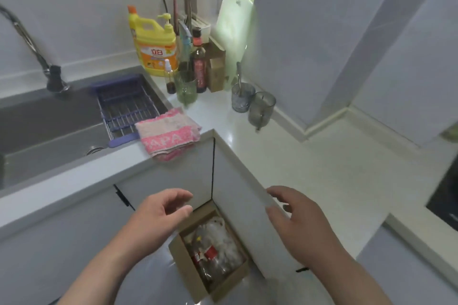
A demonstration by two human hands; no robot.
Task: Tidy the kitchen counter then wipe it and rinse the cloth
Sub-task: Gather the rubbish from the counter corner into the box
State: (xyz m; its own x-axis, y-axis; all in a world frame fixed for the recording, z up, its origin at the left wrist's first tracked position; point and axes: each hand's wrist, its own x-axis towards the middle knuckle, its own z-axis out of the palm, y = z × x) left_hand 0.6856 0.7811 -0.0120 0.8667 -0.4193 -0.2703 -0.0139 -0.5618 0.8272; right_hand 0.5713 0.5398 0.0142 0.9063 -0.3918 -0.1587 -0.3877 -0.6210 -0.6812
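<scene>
A folded pink and beige cloth point(169, 131) lies on the white counter point(322, 168) at its inner corner, beside the grey sink point(44, 126). My left hand point(158, 213) hovers in front of the cabinet, fingers loosely curled, holding nothing. My right hand point(300, 220) hangs by the counter's front edge, fingers relaxed and empty. Below and between them, on the floor, stands a cardboard box point(188, 270) with plastic wrappers and rubbish inside.
At the back of the counter stand a yellow detergent jug point(155, 44), dark sauce bottles point(199, 67), a green glass point(186, 89), two grey glasses point(252, 101) and a pale cutting board point(234, 30). A blue rack point(126, 104) spans the sink. A faucet point(37, 57) rises at left. A dark cooktop point(446, 195) sits at right.
</scene>
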